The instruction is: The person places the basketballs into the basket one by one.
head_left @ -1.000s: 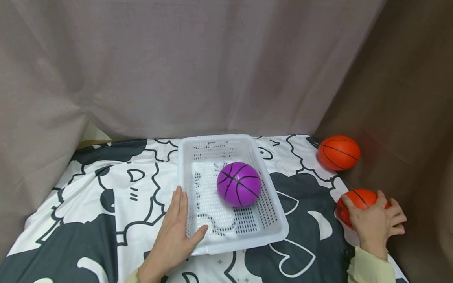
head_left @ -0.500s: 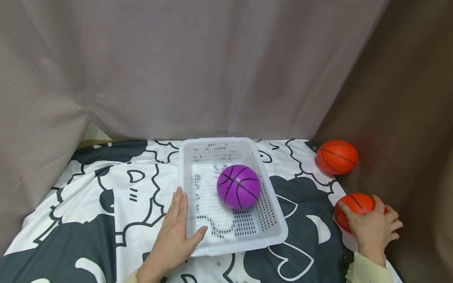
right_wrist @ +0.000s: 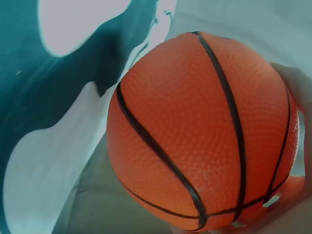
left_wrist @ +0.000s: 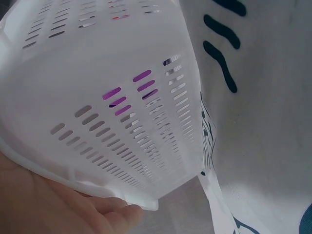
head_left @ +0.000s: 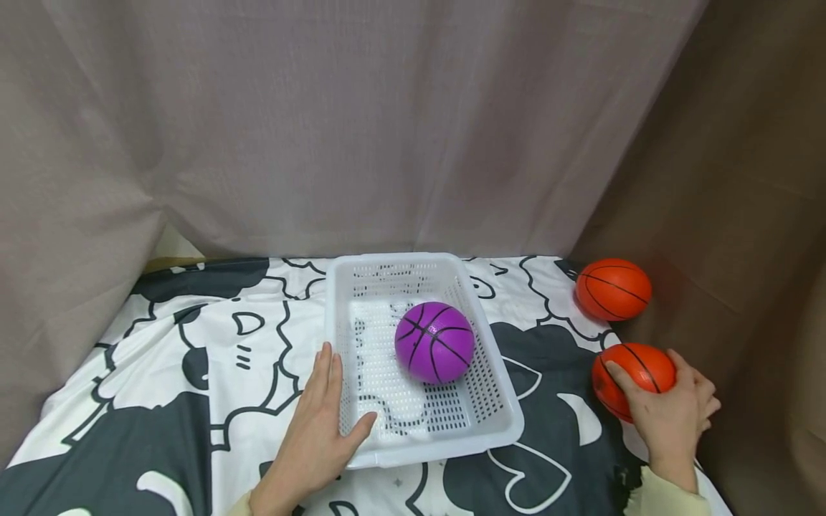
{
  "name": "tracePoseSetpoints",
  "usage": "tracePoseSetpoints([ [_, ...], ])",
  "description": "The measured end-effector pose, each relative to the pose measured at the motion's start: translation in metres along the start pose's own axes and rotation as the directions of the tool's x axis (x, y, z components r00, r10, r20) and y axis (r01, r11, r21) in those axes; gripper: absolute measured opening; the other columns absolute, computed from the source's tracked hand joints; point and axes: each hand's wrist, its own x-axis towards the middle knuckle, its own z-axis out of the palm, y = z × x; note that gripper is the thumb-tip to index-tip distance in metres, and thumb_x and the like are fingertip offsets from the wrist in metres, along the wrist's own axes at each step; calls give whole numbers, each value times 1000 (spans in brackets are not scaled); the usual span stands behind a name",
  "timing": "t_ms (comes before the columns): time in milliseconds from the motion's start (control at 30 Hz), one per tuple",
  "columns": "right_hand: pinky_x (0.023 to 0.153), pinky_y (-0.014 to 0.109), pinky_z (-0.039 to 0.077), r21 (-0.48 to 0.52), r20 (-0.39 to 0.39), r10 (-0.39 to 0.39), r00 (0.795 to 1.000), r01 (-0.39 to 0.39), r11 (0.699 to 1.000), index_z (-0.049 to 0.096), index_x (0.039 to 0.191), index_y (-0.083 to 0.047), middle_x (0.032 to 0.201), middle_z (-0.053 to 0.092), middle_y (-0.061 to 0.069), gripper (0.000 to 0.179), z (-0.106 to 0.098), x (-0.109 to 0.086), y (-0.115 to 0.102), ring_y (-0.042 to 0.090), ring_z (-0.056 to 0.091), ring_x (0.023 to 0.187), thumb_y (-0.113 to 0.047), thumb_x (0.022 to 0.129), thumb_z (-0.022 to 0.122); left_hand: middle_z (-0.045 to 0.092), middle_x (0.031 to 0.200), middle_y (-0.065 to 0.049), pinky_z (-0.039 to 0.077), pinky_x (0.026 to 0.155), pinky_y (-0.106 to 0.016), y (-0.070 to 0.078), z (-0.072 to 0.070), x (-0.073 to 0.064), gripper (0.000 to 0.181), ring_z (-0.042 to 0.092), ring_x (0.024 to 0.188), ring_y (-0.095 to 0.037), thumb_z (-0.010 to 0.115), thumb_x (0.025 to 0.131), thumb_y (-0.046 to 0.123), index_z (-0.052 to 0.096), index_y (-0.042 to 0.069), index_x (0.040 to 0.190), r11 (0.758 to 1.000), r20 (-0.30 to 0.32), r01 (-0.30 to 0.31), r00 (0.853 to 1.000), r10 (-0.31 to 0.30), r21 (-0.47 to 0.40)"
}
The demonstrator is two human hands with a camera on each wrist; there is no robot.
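printed cloth point(head_left: 258, 373): purple ball point(head_left: 434, 342) in basket point(head_left: 439, 450) already, right hand point(head_left: 671, 418) grips orange ball point(head_left: 632, 374), far ball point(head_left: 613, 289) out by cloth's right edge, left hand point(head_left: 316, 423) straight-fingered.

I read no word, number, brand or label on the orange ball point(head_left: 635, 378) in my right hand point(head_left: 674, 416), the purple ball point(head_left: 434, 342), the white basket point(head_left: 426, 455) or the printed cloth point(head_left: 258, 376); a white heart-like outline point(head_left: 535, 480) marks the cloth by the basket's near right corner, inward of the cloth's right edge.
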Motion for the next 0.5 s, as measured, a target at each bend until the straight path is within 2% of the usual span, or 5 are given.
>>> tracePoseSetpoints([
  [167, 85, 64, 26, 33, -6, -33, 999, 33, 999, 28, 154, -14, 148, 24, 28, 96, -3, -8, -11, 41, 20, 129, -52, 79, 74, 1, 162, -16, 21, 113, -55, 0, 0, 0, 94, 7, 148, -31, 66, 88, 44, 18, -7, 151, 1000, 2, 3, 1000, -3, -3],
  [500, 86, 63, 37, 93, 35, -38, 999, 35, 995, 30, 154, -23, 151, 25, 17, 95, -10, -20, -39, 33, 21, 132, -52, 77, 76, 0, 162, -16, 20, 113, -56, 0, 0, 0, 95, 6, 148, -33, 67, 88, 44, 18, -6, 152, 1000, 9, 14, 1000, -14, -7],
])
